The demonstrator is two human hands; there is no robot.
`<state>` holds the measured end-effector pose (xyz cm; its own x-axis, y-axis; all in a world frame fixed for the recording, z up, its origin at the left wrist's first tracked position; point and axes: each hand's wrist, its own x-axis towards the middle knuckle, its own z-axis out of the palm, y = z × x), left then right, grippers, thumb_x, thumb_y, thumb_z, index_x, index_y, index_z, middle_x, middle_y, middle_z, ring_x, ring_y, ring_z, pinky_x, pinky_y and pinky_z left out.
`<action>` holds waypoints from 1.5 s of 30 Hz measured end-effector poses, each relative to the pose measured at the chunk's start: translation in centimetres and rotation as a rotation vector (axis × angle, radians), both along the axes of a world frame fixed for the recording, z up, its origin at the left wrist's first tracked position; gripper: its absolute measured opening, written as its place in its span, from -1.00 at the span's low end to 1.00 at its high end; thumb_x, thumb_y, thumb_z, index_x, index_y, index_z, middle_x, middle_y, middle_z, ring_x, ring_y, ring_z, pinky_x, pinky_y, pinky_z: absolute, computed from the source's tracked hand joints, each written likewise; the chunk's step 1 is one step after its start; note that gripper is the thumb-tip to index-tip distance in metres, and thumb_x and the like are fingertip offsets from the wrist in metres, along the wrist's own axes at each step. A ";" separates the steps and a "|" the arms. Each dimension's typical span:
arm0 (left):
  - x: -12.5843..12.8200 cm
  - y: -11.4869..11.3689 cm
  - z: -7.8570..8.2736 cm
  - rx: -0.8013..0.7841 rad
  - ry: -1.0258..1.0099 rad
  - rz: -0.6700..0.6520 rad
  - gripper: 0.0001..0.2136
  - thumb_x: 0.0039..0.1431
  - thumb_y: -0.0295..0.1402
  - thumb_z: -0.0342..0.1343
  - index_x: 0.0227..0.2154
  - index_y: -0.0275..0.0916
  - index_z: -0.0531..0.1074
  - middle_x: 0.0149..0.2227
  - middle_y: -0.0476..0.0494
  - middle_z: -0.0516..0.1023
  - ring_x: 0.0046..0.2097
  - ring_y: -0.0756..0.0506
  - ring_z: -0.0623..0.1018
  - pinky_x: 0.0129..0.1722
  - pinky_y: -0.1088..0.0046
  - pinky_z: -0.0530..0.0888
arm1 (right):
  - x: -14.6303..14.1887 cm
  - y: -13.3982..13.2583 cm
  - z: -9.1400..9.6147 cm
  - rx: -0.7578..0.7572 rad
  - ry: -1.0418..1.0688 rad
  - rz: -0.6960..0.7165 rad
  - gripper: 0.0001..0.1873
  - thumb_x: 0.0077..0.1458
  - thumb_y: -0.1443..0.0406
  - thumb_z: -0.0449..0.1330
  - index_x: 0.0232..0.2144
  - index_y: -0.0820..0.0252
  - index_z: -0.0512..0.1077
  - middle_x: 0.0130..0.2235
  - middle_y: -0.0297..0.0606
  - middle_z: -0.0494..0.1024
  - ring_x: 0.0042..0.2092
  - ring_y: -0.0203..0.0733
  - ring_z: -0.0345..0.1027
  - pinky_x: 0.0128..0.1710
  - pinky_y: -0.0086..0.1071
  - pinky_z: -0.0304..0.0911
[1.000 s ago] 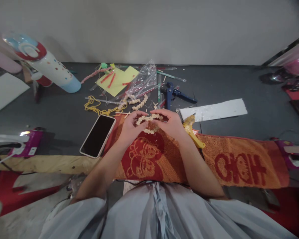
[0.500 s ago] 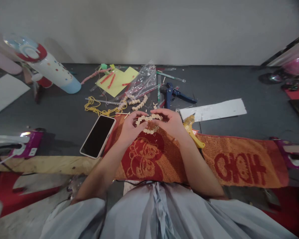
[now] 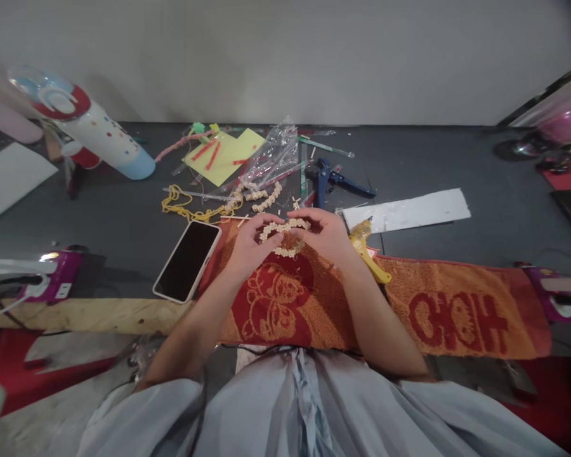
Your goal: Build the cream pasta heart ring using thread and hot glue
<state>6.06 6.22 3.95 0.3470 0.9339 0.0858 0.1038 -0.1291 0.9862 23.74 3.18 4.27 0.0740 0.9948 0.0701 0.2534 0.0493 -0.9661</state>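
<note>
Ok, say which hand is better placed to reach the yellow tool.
Likely the right hand: the yellow tool lies close beside it, while the left hand is across the pale piece. Both hands hold that piece, so the right would first need to let go.

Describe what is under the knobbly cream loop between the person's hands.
An orange and red terry towel lies beneath the cream loop, visible through its opening. The left hand and right hand hold the sides, covering the towel behind them. Whether loop touches towel is unclear.
</note>
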 end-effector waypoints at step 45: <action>0.0 0.0 -1.3 0.095 0.073 0.139 -0.77 0.09 -0.40 0.15 -0.16 -0.23 0.47 -0.10 -0.18 0.58 -0.07 -0.12 0.57 -0.05 0.27 0.52 | -0.1 0.2 -0.3 -0.001 -0.053 -0.049 -0.69 0.01 0.25 0.23 -0.17 0.17 0.60 -0.25 -0.24 0.62 -0.42 -0.30 0.27 -0.35 -0.33 0.27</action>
<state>6.08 6.19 2.70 0.2241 0.9621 0.1554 0.1979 -0.2010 0.9594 23.64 3.34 3.92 0.1186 0.9901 0.0747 0.3065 0.0350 -0.9512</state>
